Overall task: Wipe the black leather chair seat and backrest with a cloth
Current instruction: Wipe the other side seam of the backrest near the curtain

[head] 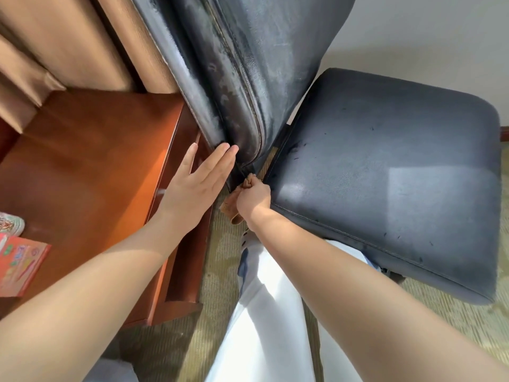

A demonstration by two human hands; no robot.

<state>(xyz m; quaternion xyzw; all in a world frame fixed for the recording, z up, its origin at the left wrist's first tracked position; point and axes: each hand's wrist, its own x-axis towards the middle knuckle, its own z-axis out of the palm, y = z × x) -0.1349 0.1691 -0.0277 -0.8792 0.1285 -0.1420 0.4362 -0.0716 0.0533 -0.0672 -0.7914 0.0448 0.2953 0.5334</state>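
— Where is the cloth?

— Bunched in my right hand, fingers curled round it. The brown cloth sits at the bottom of the backrest, in the gap beside the seat, and part of it hangs below my fist.

— And your other hand?

— My left hand lies flat, fingers straight, fingertips touching the backrest's lower edge, just beside the wooden desk.

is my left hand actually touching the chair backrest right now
Touching. The head view shows the left hand flat, its straight fingertips pressed against the lower edge of the backrest, no gap visible.
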